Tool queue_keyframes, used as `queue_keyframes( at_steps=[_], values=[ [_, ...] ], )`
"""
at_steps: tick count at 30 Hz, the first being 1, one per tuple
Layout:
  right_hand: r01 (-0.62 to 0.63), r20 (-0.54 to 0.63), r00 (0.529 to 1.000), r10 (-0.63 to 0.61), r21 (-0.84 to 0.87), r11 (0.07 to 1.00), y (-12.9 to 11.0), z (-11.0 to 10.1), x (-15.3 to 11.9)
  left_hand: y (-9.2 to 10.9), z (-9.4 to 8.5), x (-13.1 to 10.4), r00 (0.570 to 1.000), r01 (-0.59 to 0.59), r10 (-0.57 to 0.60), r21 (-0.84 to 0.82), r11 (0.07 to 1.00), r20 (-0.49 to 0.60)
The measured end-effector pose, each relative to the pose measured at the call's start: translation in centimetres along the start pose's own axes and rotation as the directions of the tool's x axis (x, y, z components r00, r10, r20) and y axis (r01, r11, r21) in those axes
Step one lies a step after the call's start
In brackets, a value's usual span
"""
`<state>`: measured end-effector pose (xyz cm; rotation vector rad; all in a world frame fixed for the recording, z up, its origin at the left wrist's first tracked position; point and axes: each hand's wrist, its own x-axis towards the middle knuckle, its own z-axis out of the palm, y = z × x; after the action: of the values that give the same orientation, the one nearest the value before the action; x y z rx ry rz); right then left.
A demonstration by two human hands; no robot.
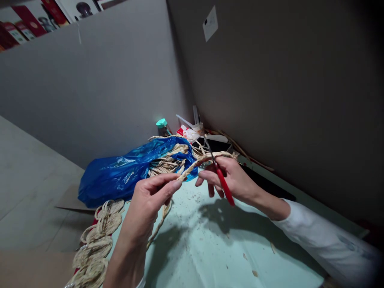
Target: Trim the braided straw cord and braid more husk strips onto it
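Note:
A braided cord of pale straw-like fibre point(192, 167) stretches between my two hands above the table. My left hand point(156, 196) pinches the cord between thumb and fingertips, and a length of it hangs down behind that hand. My right hand point(231, 176) is at the far part of the cord and holds a small tool with a red handle point(224, 186), its thin metal end pointing up and away. Some of the right fingers are curled loosely beneath. Just beyond the cord, a blue plastic bag point(115, 176) lies open with loose fibre strips point(165, 166) inside.
Coiled fibre bundles point(97, 248) line the left edge of the pale green table point(192, 256), which carries small scraps. A bottle with a turquoise lid point(162, 123) and a cup with tools point(198, 128) stand at the back corner, against grey partitions point(120, 88).

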<state>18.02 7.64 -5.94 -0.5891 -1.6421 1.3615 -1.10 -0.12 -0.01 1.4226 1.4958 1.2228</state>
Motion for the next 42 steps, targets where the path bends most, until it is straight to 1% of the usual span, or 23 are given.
queue_keyframes(
  at_steps=[1, 2, 4, 7, 9, 10, 11, 15, 19, 21, 23, 26, 28, 29, 31, 33, 35, 37, 39, 42],
  values=[
    [-0.027, -0.008, 1.0, 0.028, 0.111, 0.993, -0.2, 0.1, 0.0, -0.1, 0.1, 0.1, 1.0, 0.008, -0.008, 0.018, 1.0, -0.005],
    [-0.029, -0.024, 0.999, 0.034, 0.195, 0.98, -0.4, 0.2, 0.0, -0.2, 0.2, 0.1, 1.0, 0.016, -0.016, 0.035, 0.999, 0.0],
    [-0.01, -0.073, 0.997, 0.033, 0.291, 0.957, -0.7, 0.2, 0.0, -0.3, 0.4, 0.2, 0.999, 0.027, -0.03, 0.066, 0.997, 0.044],
    [-0.036, -0.11, 0.991, 0.078, 0.339, 0.94, -1.0, -0.2, 0.0, -0.2, 0.7, 0.2, 0.986, 0.013, -0.026, 0.076, 0.997, 0.163],
    [-0.074, -0.098, 0.988, 0.115, 0.354, 0.932, -1.2, -0.3, 0.0, -0.2, 0.9, 0.2, 0.972, 0.002, -0.018, 0.065, 0.998, 0.235],
    [-0.085, -0.092, 0.988, 0.127, 0.364, 0.928, -1.3, -0.3, 0.0, -0.2, 0.9, 0.2, 0.969, 0.004, -0.017, 0.054, 0.999, 0.248],
    [-0.089, -0.092, 0.987, 0.133, 0.376, 0.922, -1.3, -0.3, -0.1, -0.2, 1.0, 0.1, 0.969, 0.008, -0.019, 0.045, 0.999, 0.246],
    [-0.104, -0.081, 0.986, 0.146, 0.391, 0.915, -1.5, -0.3, -0.2, -0.5, 1.1, 0.0, 0.985, 0.0, -0.011, 0.067, 0.998, 0.171],
    [-0.14, -0.05, 0.984, 0.17, 0.364, 0.921, -1.3, -0.2, -0.3, -0.4, 1.1, -0.2, 0.977, -0.03, 0.012, 0.085, 0.996, 0.212],
    [-0.134, -0.062, 0.984, 0.165, 0.345, 0.929, -1.2, -0.2, -0.2, -0.3, 1.1, -0.3, 0.973, -0.01, -0.006, 0.069, 0.998, 0.229],
    [-0.108, -0.081, 0.987, 0.138, 0.297, 0.949, -1.1, -0.3, -0.1, -0.1, 1.2, -0.3, 0.977, 0.024, -0.028, 0.02, 0.999, 0.212],
    [-0.077, -0.079, 0.993, 0.087, 0.125, 0.989, -1.0, -0.6, 0.1, 0.1, 1.3, -0.3, 0.99, 0.051, -0.04, -0.077, 0.996, 0.136],
    [-0.051, -0.07, 0.996, 0.047, -0.056, 0.997, -1.0, -0.7, 0.1, 0.4, 1.3, -0.3, 0.995, 0.047, -0.036, -0.12, 0.992, 0.092],
    [-0.024, -0.062, 0.998, 0.014, -0.161, 0.987, -1.0, -0.8, 0.1, 0.6, 1.3, -0.4, 0.996, 0.042, -0.032, -0.133, 0.99, 0.078],
    [0.055, -0.009, 0.998, -0.063, -0.372, 0.927, -1.0, -0.7, -0.1, 0.9, 1.3, -0.5, 0.998, 0.027, -0.019, -0.146, 0.989, 0.056],
    [0.157, 0.071, 0.987, -0.141, -0.546, 0.823, -0.9, -0.6, -0.4, 1.1, 1.1, -0.6, 0.999, 0.01, -0.005, -0.139, 0.99, 0.032],
    [0.237, 0.145, 0.971, -0.188, -0.671, 0.703, -0.5, -0.4, -0.6, 1.1, 1.0, -0.7, 1.0, -0.013, 0.015, -0.109, 0.994, 0.013],
    [0.275, 0.185, 0.96, -0.21, -0.763, 0.585, -0.1, -0.2, -0.7, 0.9, 0.8, -0.8, 0.999, -0.033, 0.034, -0.06, 0.998, 0.012],
    [0.281, 0.2, 0.956, -0.214, -0.834, 0.475, 0.3, -0.1, -0.6, 0.7, 0.7, -0.8, 0.999, -0.042, 0.042, -0.008, 0.999, 0.027],
    [0.279, 0.211, 0.952, -0.222, -0.898, 0.34, 0.6, -0.3, -0.5, 0.5, 0.5, -0.8, 0.997, -0.05, 0.047, 0.05, 0.997, 0.068]
  ],
)
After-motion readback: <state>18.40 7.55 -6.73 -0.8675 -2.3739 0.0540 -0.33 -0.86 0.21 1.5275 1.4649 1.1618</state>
